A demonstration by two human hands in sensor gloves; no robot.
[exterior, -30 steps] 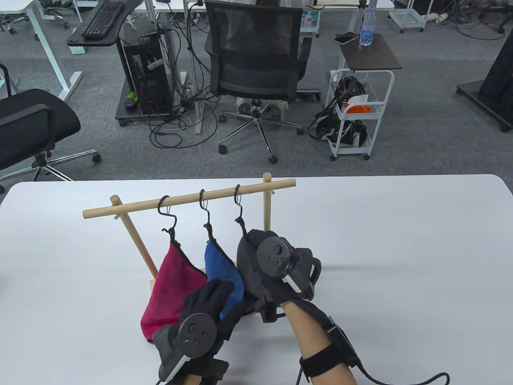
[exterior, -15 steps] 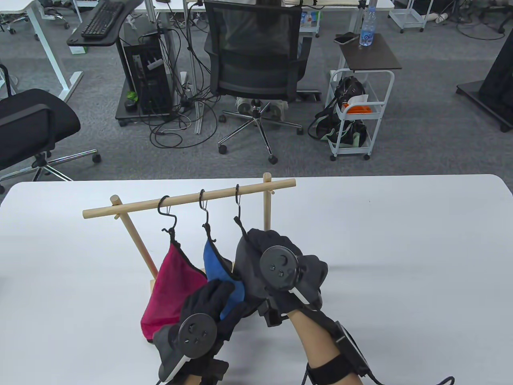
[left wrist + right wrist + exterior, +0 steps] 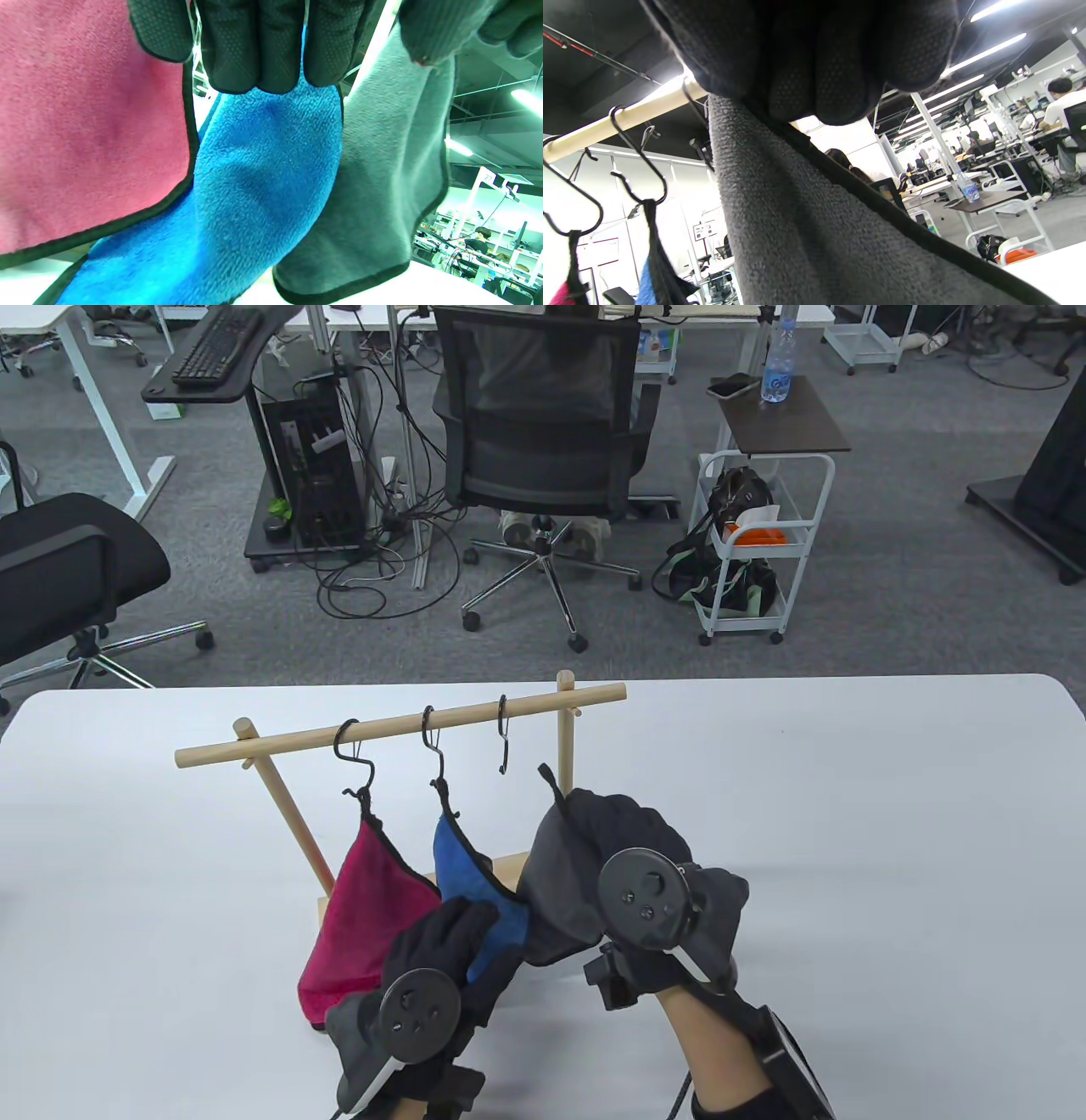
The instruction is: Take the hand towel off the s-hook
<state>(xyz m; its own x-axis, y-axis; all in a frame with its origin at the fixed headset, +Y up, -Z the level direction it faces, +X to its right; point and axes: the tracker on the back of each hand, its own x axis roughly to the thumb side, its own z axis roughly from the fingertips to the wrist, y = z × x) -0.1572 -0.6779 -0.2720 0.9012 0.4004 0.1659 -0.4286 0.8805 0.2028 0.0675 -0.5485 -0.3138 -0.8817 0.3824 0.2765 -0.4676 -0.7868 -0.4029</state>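
Note:
A wooden rack [image 3: 399,723] stands on the white table [image 3: 848,814] with three black S-hooks. The right S-hook [image 3: 502,734] hangs bare. My right hand [image 3: 628,831] grips the grey hand towel [image 3: 551,882], whose black loop [image 3: 547,776] is off the hook and to its right; the towel also shows in the right wrist view [image 3: 806,237] and the left wrist view [image 3: 390,182]. The pink towel [image 3: 365,908] and blue towel [image 3: 475,882] hang on the other two hooks. My left hand [image 3: 450,942] rests against the blue towel [image 3: 254,190].
The rack's right post [image 3: 565,729] stands just behind the grey towel's loop. Office chairs [image 3: 543,441], a white cart [image 3: 764,543] and desks stand on the floor beyond the table's far edge.
My right hand has moved right and toward me with the grey towel. The towel's loop has come off the right S-hook, which now hangs bare. My left hand has not moved.

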